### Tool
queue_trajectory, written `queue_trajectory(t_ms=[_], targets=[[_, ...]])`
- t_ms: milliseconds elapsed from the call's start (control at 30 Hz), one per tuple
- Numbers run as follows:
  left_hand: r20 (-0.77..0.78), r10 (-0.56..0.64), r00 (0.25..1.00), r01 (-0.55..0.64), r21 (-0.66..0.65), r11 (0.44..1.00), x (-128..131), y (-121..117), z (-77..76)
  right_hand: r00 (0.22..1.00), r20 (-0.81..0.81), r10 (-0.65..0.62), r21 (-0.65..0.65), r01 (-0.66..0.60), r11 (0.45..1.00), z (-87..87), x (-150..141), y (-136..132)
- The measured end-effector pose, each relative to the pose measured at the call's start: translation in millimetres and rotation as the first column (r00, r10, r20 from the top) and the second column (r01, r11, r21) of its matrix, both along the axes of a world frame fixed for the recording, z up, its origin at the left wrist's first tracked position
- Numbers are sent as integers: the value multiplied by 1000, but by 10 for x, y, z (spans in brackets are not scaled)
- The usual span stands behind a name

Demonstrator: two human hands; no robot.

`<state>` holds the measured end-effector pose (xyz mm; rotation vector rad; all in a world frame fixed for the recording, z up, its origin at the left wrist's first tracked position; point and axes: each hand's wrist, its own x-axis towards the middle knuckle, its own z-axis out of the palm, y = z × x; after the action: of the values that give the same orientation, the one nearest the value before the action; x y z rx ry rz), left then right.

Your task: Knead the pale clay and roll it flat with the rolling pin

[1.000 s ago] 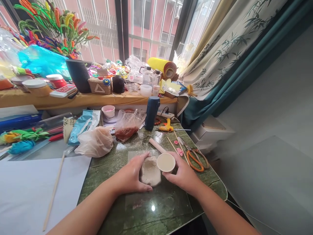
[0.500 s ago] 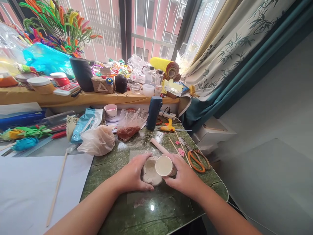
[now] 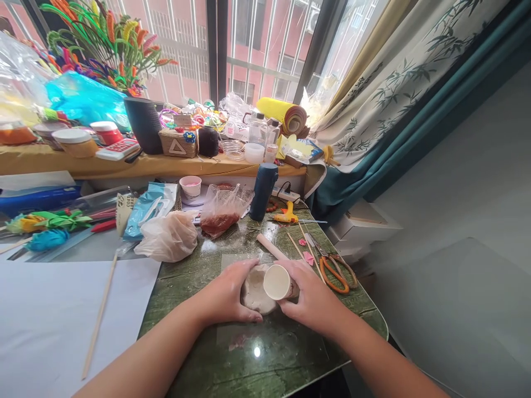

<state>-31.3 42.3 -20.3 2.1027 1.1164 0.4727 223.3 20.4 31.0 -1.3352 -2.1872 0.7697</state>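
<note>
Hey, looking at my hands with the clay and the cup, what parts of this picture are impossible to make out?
Head view only:
- Clay lump: its left side is hidden by the left hand, its right by the cup.
- Cup: its base and outer wall are covered by the right hand.
- Whether the cup rim presses into the clay: hidden.
- Bottles on the sill: labels too small to read.
- Both elbows: cut off by the bottom edge.

cup: tipped from upright onto its side, against the clay lump | right hand: closer in (slightly)
</note>
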Motion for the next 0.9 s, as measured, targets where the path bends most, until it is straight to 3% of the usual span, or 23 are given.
queue_trajectory(t_ms=[433,667,900], targets=[[24,-8,1000,7,19,1000,2,3,-9,1000,-13,-20,-13,20,1000,-44,17,11],[-2,-5,1000,5,5,1000,7,3,32,952,-232,-201,-235,145,961,-160,44,13],[-30,4,1000,-5,-11,1000,21,0,82,844,-453,-288,-378,112,919,-255,86,66]])
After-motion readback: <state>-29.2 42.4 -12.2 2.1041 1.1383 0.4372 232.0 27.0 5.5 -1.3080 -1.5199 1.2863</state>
